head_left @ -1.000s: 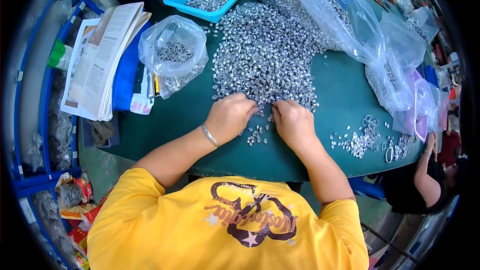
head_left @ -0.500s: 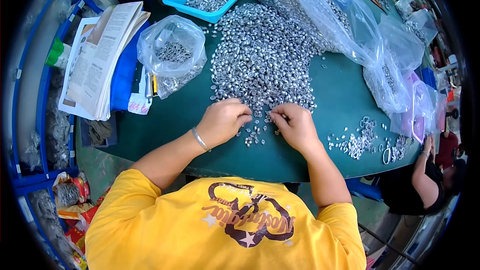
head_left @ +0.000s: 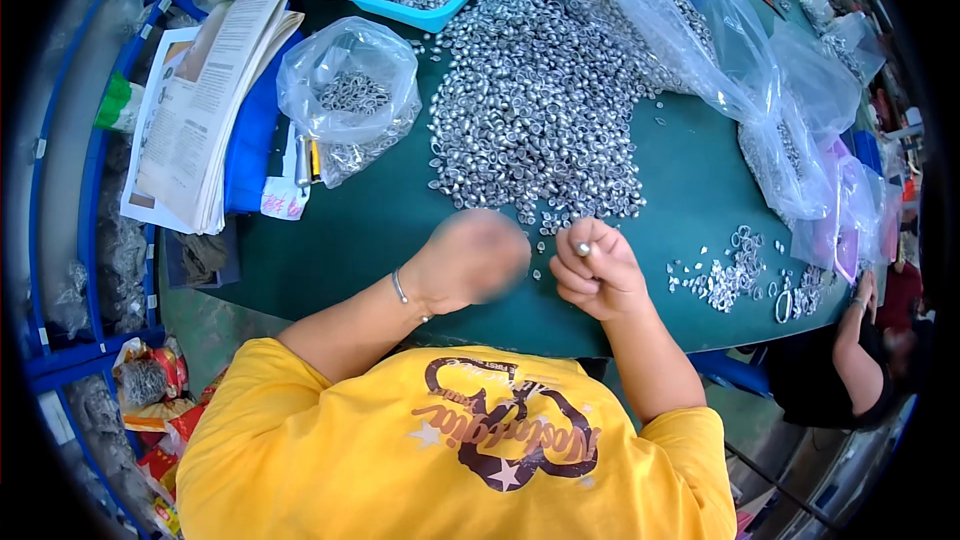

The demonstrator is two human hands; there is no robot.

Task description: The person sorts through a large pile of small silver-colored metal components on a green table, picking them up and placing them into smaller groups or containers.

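Observation:
A broad pile of small silver metal pieces (head_left: 540,100), rounded and hollowed like little cups, spreads over the green table (head_left: 380,230). Just in front of its near edge, my right hand (head_left: 605,275) is turned palm up, with one small silver piece (head_left: 583,249) pinched between thumb and finger. Beside it on the left is my left hand (head_left: 470,258), its fingers smeared, so whether it holds anything is unclear. A few loose pieces lie between the hands and the pile.
A clear bag of metal rings (head_left: 350,95) stands left of the pile. Behind are a blue tray (head_left: 435,18) and large plastic bags (head_left: 690,20). Flat silver bits (head_left: 725,275) lie at the right. Papers (head_left: 205,110) are stacked far left; another person's arm (head_left: 852,350) shows right.
My right hand has turned palm up and lifted a small silver piece. My left hand has moved and turned, now blurred. The loose pieces between the hands are fewer or covered.

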